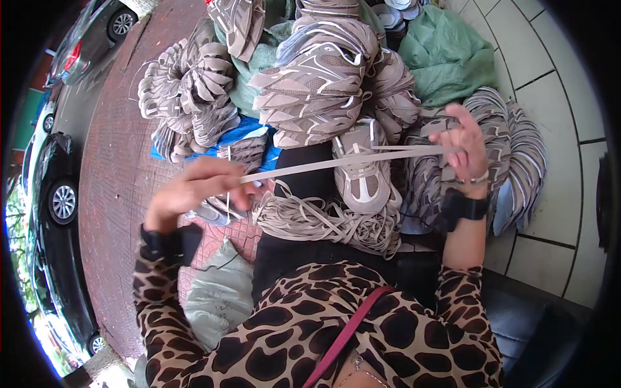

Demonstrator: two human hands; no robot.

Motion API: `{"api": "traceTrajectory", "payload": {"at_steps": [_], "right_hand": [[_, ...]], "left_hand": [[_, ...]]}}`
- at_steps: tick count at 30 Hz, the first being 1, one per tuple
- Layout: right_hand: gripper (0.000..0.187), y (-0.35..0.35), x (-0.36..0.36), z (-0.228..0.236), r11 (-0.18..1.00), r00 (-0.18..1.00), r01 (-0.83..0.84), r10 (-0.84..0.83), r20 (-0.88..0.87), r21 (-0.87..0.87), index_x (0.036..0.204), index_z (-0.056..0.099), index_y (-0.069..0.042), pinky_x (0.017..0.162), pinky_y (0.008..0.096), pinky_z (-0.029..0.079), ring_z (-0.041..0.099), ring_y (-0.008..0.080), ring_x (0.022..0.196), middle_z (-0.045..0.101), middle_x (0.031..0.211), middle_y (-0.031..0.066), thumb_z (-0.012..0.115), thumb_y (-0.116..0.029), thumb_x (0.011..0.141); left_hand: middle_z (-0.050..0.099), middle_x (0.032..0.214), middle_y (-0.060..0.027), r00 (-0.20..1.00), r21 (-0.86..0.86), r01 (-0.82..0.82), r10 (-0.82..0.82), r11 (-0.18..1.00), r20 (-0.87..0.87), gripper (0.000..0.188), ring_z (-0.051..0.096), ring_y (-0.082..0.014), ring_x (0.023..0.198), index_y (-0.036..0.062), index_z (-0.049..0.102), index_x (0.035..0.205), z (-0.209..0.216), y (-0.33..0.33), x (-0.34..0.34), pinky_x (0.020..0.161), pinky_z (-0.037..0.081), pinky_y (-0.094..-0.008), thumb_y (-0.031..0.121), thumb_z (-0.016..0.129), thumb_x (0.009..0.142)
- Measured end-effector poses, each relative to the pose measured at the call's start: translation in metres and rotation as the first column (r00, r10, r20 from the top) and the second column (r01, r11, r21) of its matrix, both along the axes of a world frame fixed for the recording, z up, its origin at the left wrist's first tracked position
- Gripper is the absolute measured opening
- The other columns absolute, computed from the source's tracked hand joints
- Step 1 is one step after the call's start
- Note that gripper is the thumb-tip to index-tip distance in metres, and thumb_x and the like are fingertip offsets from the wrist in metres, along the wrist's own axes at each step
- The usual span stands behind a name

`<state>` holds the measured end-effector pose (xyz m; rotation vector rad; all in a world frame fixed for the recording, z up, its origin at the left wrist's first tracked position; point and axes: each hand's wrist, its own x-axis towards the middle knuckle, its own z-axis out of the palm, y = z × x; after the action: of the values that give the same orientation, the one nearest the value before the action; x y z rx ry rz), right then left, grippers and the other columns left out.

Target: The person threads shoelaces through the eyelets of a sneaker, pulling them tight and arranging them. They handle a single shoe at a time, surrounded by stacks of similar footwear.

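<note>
A flat beige shoelace (323, 164) is stretched taut between my two hands, above my lap. My left hand (200, 187) pinches one end of it, thumb and fingers pressed together. At the other end my right hand (462, 145) has the lace gripped in its fingers, with the index finger raised. A second strand runs close to it near my right hand. Beneath the lace, a beige and white shoe upper (363, 187) lies toe toward me, partly laced. A tangled bundle of beige shoelaces (323, 220) is spread across my lap.
Stacked shoe uppers (314, 97) stand just ahead, with more piles at left (187, 84) and right (501, 145). A green sack (446, 55) is at the far right. By my left arm sits a pale sack (220, 284). Parked cars (61, 200) line the left.
</note>
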<state>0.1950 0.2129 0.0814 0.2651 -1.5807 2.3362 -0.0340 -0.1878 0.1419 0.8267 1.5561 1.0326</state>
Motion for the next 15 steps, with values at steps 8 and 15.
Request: {"api": "traceTrajectory", "payload": {"at_steps": [8, 15], "right_hand": [[0.018, -0.082, 0.01, -0.035, 0.879, 0.86, 0.08, -0.299, 0.414, 0.469, 0.108, 0.059, -0.002, 0.089, 0.0268, 0.046, 0.059, 0.0116, 0.101, 0.065, 0.105, 0.0046, 0.058, -0.008, 0.091], [0.014, -0.1, -0.008, -0.068, 0.976, 0.755, -0.184, 0.218, 0.618, -0.12, 0.099, 0.057, -0.003, 0.06, 0.0182, 0.04, 0.048, 0.0032, 0.066, 0.055, 0.082, -0.0024, 0.057, -0.016, 0.095]], "left_hand": [[0.062, 0.059, -0.0114, 0.922, 0.14, 0.183, -0.12, 0.973, -0.369, 0.025, 0.065, -0.0267, 0.057, 0.0039, 0.065, 0.077, -0.093, 0.129, 0.091, 0.055, 0.05, -0.0368, 0.025, 0.061, 0.09], [0.06, 0.061, -0.014, 0.724, 0.332, 0.173, 0.108, 0.927, -0.681, 0.029, 0.061, -0.0316, 0.057, 0.0045, 0.067, 0.076, -0.106, 0.136, 0.093, 0.051, 0.047, -0.0357, 0.032, 0.068, 0.085]]}}
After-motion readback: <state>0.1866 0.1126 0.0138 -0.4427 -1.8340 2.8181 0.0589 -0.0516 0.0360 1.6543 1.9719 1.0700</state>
